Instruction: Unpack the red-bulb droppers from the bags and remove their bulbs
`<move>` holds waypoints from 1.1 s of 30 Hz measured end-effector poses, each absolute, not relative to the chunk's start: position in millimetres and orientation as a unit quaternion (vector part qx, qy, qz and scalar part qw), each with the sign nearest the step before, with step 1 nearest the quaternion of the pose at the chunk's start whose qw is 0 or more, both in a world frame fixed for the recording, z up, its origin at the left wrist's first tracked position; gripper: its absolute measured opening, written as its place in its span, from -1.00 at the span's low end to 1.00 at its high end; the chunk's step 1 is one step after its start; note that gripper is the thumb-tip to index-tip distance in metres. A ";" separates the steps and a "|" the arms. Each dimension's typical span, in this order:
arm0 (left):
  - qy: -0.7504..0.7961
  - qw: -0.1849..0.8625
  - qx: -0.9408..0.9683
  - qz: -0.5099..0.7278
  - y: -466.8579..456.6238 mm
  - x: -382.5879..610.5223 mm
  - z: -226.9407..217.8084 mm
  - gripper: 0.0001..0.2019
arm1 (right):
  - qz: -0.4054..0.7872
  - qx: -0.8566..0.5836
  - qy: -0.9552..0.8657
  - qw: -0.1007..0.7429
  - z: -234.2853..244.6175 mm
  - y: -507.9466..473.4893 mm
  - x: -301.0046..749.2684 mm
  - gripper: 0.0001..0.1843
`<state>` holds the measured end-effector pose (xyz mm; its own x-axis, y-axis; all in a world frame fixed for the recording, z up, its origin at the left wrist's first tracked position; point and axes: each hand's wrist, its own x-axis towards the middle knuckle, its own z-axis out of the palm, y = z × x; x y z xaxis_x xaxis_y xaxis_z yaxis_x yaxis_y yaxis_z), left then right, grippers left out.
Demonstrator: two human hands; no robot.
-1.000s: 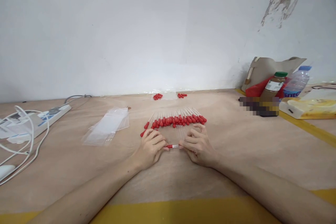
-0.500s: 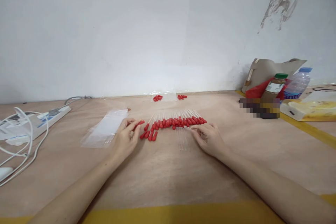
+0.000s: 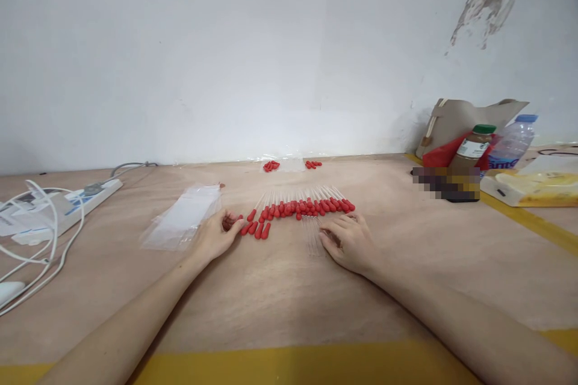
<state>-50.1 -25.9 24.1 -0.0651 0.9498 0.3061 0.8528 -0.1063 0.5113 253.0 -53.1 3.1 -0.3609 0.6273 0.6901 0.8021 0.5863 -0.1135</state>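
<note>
My right hand (image 3: 347,242) is nearer the tubes (image 3: 310,237). They lie on the tabletop (image 3: 271,301) just left of its bent fingers (image 3: 334,228), long ways toward the wall (image 3: 226,60). My left hand (image 3: 219,236) curls by the red bulbs (image 3: 266,230). I can't tell if either hand grips something.

Single cam, head-worn. Sits above the near side of the surface (image 3: 289,307), facing forward with a downward tilt. The wall (image 3: 226,54) takes about the top half of frame, surface the bottom half; seam between them runs near level around mid-height. Forearms (image 3: 153,307) enter from the bottom corners, so it looks out along them from behind. Left grip (image 3: 215,233) and right grip (image 3: 347,239) sit below centre, either side of the midline. Mid range, wide coverage: power strip (image 3: 74,206) at left edge, yellow pack (image 3: 542,189) at right.
</note>
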 end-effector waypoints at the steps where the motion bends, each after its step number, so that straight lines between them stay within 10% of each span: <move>1: 0.663 0.061 0.682 0.303 -29.0 -45.9 25.2 -0.69 | -0.120 -0.437 -0.819 0.353 3.6 -54.0 252.3 -0.84; 9: 0.615 0.014 0.729 0.299 -44.0 -4.9 20.0 -0.53 | -0.103 -0.439 -0.831 0.325 8.2 -58.1 251.2 -0.76; 33: 0.633 -0.035 0.719 0.285 -40.8 -30.2 19.6 -0.95 | -0.089 -0.437 -0.834 0.325 7.5 -58.3 253.0 -0.72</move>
<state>-30.2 -40.8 19.6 0.0358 0.8900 0.4546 0.9303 -0.1958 0.3101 253.0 -58.3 7.5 -0.4082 0.6707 0.6193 0.7864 0.6029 -0.1346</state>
